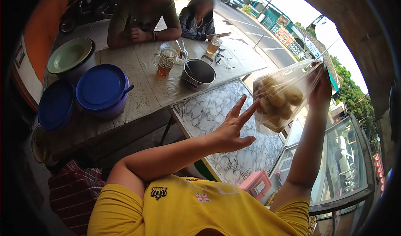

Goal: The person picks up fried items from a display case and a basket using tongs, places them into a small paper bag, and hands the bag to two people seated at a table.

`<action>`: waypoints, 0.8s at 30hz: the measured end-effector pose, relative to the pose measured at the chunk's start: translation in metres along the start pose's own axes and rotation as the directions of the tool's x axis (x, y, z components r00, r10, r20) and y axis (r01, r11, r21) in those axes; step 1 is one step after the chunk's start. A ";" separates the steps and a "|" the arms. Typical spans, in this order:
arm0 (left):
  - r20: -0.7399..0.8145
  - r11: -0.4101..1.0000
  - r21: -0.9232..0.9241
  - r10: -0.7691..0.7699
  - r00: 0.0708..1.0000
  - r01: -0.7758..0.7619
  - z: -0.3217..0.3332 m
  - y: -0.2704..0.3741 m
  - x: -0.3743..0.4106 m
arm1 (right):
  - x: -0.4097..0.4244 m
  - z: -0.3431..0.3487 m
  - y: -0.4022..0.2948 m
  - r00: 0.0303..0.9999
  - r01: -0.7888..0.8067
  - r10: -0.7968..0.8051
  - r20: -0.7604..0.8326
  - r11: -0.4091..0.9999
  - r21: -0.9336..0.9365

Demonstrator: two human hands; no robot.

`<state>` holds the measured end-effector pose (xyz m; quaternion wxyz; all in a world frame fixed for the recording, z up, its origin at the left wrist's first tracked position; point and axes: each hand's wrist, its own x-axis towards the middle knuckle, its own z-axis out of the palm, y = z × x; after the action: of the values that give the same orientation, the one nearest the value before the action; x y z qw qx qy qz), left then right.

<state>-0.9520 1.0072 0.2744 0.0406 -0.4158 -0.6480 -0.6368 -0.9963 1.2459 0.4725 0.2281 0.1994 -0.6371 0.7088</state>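
My right hand (pixel 320 84) is raised at the right and grips the gathered top of a clear plastic bag (pixel 296 76). Inside the hanging bag are several rounded, yellowish-brown pieces, perhaps potatoes (pixel 275 96); the film blurs them. My left hand (pixel 233 129) reaches across with its fingers spread and nothing in its grasp. One fingertip overlaps the bag's left edge; whether it touches the film I cannot tell. Below both hands is a white and grey marble-patterned tabletop (pixel 216 120).
Two people sit across a covered table (pixel 141 79). On it stand a metal pot (pixel 199 74), a glass mug (pixel 166 62), another drink glass (pixel 214 45), blue-lidded tubs (pixel 101 82) and a green basin (pixel 70 55). A glass display case (pixel 338 160) and pink box (pixel 255 185) are at right.
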 end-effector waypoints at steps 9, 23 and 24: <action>-0.076 0.995 0.050 -0.084 0.994 0.088 -0.014 -0.002 -0.004 | -0.044 0.041 -0.011 0.997 -0.076 0.069 -0.032 0.898 -0.432; -0.020 0.942 0.285 -0.181 0.983 0.179 0.000 -0.059 0.056 | -0.109 0.036 0.143 0.891 -0.404 0.250 -0.378 0.817 -0.412; -0.028 0.931 0.340 -0.132 0.991 0.134 0.001 -0.066 0.056 | -0.113 0.036 0.156 0.888 -0.418 0.251 -0.385 0.792 -0.446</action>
<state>-1.0269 1.0456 0.2551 0.0702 -0.3561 -0.7750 -0.5173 -0.9945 1.1896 0.2851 0.2381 -0.0989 -0.7856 0.5624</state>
